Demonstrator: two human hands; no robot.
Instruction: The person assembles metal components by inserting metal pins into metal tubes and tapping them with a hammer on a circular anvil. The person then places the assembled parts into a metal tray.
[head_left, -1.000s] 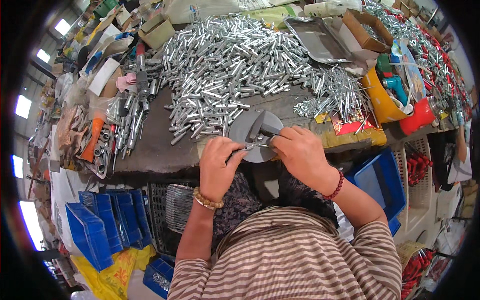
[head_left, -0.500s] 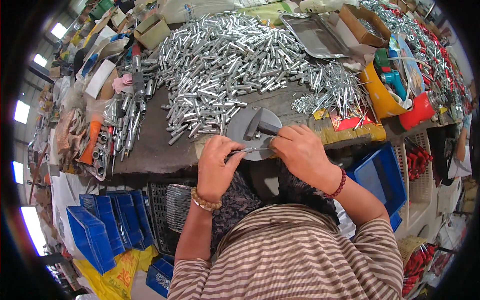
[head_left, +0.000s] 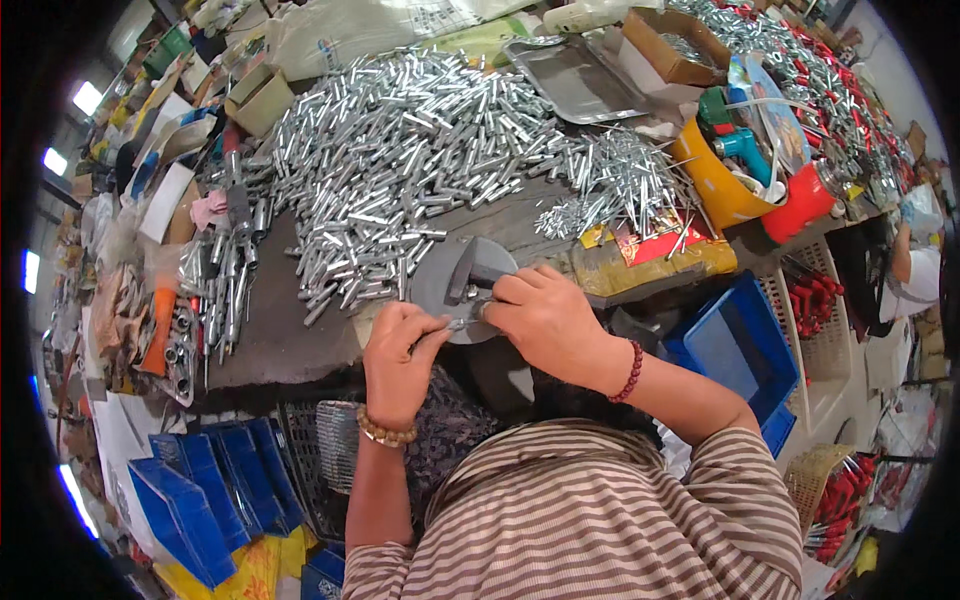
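head view: we're pinching a small metal tube (head_left: 462,322) between left hand (head_left: 400,352) and right hand (head_left: 545,320) at the round grey jig (head_left: 440,280); next it probably needs seating straight.

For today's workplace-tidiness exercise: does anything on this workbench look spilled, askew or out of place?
The silver metal tubes lie in a loose heap spread across the workbench, pointing every way, not binned. Thin metal pins fan out beside them. Both hands work at the round grey fixture.

Two hands, left hand (head_left: 400,360) and right hand (head_left: 545,320), at one round grey fixture (head_left: 450,285); one heap of metal tubes (head_left: 400,170), too many to count; one metal tray (head_left: 575,80); one yellow bin (head_left: 710,185); one red canister (head_left: 805,200); one blue crate (head_left: 740,350).
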